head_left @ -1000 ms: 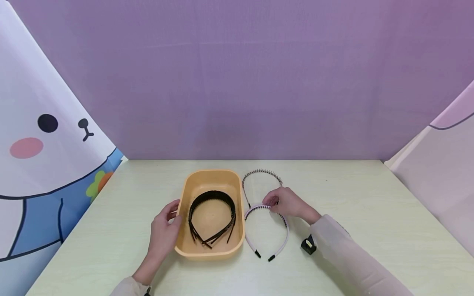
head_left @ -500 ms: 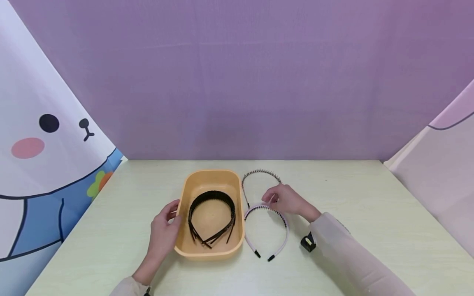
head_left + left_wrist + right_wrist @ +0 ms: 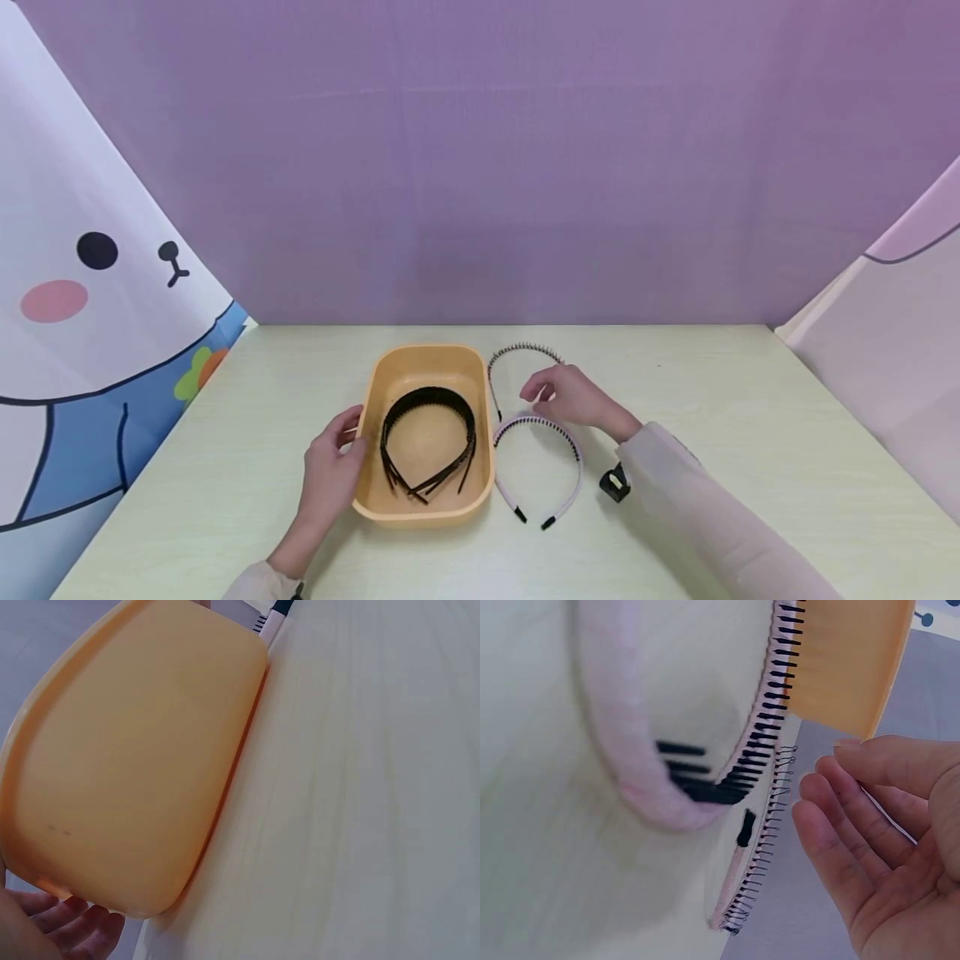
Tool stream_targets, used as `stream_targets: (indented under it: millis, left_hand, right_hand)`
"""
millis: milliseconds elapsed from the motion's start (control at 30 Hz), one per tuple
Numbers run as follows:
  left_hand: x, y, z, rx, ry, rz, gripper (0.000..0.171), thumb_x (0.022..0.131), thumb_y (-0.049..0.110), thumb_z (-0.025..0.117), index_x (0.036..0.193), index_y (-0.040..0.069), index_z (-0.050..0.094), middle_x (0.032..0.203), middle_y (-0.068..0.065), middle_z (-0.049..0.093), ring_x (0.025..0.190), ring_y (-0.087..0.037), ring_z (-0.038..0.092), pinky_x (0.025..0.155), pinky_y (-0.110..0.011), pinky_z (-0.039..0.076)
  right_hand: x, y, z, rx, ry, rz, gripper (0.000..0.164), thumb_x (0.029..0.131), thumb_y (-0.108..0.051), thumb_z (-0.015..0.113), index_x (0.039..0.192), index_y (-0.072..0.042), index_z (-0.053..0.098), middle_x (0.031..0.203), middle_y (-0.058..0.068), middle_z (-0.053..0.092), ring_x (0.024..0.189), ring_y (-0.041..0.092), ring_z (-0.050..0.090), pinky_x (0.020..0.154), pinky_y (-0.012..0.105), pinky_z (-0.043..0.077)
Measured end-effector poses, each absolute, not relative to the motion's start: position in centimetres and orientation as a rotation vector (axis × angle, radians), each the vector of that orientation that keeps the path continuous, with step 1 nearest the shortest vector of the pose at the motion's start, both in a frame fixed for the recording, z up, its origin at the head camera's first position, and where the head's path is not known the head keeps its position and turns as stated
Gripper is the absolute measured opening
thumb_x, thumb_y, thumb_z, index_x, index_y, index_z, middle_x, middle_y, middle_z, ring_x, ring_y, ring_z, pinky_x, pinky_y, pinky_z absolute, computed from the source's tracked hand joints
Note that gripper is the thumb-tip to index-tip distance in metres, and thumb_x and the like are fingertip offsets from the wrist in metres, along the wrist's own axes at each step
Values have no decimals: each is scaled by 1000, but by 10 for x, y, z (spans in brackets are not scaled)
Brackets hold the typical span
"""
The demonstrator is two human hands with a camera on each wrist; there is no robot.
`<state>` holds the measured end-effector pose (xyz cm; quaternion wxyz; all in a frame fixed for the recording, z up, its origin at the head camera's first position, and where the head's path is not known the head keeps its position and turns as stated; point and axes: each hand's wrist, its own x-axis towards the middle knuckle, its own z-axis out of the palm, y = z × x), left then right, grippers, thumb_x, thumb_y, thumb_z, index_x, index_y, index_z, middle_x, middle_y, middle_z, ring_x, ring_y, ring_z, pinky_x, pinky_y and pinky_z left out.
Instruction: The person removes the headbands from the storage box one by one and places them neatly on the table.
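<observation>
My left hand (image 3: pixel 333 467) holds the left side of a yellow-orange plastic basin (image 3: pixel 362 500), its thumb at the rim and fingers against the outer wall. Inside lie black toothed headbands (image 3: pixel 432 393), overlapping one another. Right of the basin, a pale lavender padded headband (image 3: pixel 581 475) with black inner teeth lies on the table, ends towards me. A thinner toothed headband (image 3: pixel 517 347) lies behind it, partly hidden by my right hand (image 3: pixel 573 396). That hand hovers over the two headbands, fingers loosely bent; the right wrist view shows nothing between thumb and fingers (image 3: pixel 817 825).
A pale wood-grain table (image 3: pixel 690 383) carries everything. A purple cloth backdrop (image 3: pixel 480 183) rises along its far edge. Cartoon-printed cloth (image 3: pixel 97 367) hangs at the left, and a pale cloth (image 3: pixel 885 358) borders the right side.
My right hand has come up off the lavender headband and moved slightly left and away from me. The lavender headband stays nearly where it was. My left hand and the basin have not moved.
</observation>
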<state>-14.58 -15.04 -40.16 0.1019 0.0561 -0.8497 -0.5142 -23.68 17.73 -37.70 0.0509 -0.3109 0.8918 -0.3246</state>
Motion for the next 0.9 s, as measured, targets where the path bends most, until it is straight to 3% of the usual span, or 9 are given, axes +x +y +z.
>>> stream_targets:
  millis: [333, 700, 900]
  left_hand:
    - [-144, -151, -400, 148, -2499, -1517, 41, 91, 3, 47, 131, -1, 53, 123, -21, 61, 107, -32, 61, 77, -12, 43]
    - [-146, -151, -397, 157, -2510, -1520, 41, 91, 4, 47, 132, 0, 53, 124, -20, 60, 108, -31, 60, 78, -13, 44]
    - [-144, -150, -398, 148, -2509, -1528, 41, 92, 3, 47, 132, -1, 52, 123, -21, 60, 108, -32, 60, 79, -16, 46]
  right_hand:
    - [-242, 156, -366, -1024, 2728, -964, 18, 79, 2, 65, 96, 1, 70, 92, 15, 71, 77, 16, 66, 69, 22, 51]
    - [-244, 135, -352, -1068, 2793, -897, 18, 80, -3, 66, 96, -5, 72, 92, 6, 72, 79, 14, 68, 74, 27, 52]
    - [-243, 122, -350, -1084, 2726, -985, 19, 82, 0, 63, 99, -1, 70, 94, 11, 72, 80, 15, 66, 76, 25, 53]
